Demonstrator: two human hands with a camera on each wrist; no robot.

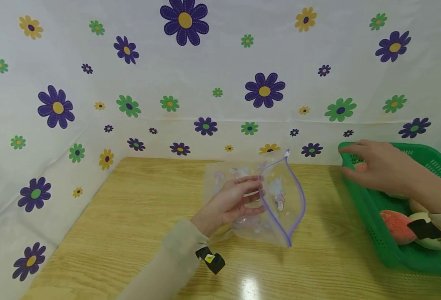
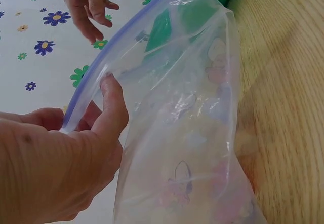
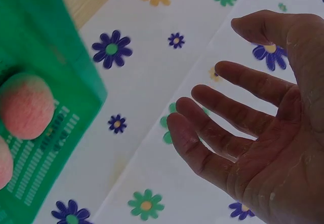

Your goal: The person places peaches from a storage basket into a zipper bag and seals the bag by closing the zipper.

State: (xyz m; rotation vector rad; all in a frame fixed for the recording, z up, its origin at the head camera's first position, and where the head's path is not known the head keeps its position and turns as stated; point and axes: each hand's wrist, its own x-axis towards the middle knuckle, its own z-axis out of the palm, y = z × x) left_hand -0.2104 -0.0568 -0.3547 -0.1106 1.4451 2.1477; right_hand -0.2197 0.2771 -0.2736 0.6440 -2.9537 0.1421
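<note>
Clear zip bag [image 1: 252, 229] at mid-table, towards the far side, mouth gaping to the right. Purple zip strip [image 1: 300, 191] runs round the opening, white slider [image 1: 287, 153] at its far end. Rabbit print [image 1: 280, 201] shows at the mouth, more pastel prints on the sides; yellowish and pink patches show through the plastic, can't tell if print or contents. Left hand [image 1: 233, 204] grasps the bag by the left lip of its mouth, fingers and thumb bent round the plastic edge.

Right hand [image 1: 383, 166] holds nothing: fingers loosely extended, palm bare in its wrist view. It hovers at the far left corner of the green basket [image 1: 366, 216], well apart from the bag; contact with the rim can't be made out.

Basket stands at the right side of the table, slotted walls. Inside, near left: reddish peach-like fruit [image 1: 396, 227] just beside a pale green round fruit [image 1: 428, 243]; other fruits farther back, partly hidden by the right arm.

Both sleeves [image 1: 179, 239] light beige, with a black wrist device [image 1: 213, 260] at each wrist. Table [image 1: 149, 200] has a light wood grain, bright glare at the near edge. White cloth [image 1: 220, 62] with purple, green and yellow flowers hangs behind and at the left.
</note>
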